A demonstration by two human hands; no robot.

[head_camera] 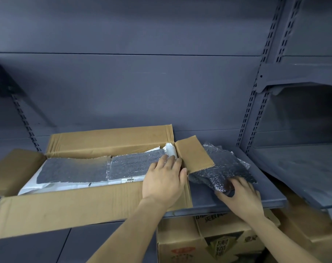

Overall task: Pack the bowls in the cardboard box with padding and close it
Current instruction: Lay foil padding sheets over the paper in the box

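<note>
An open cardboard box (pixel 70 207) sits on a dark grey shelf, all flaps spread out. Inside, flat sheets of bubble wrap (pixel 97 168) lie over white packing material (pixel 47 186); no bowl shows. My left hand (pixel 164 179) rests palm down on the right end of the bubble wrap, at the box's right wall, fingers spread. To the right of the box, a crumpled loose piece of bubble wrap (pixel 224 166) lies on the shelf under the right flap (pixel 194 158). My right hand (pixel 241 196) grips the near edge of that loose piece.
The shelf board (pixel 237 204) ends just right of the loose wrap. A tilted shelf panel (pixel 303 171) lies further right. Printed cardboard boxes (pixel 208 242) stand below the shelf. Slotted uprights (pixel 256 103) and the grey back wall stand behind.
</note>
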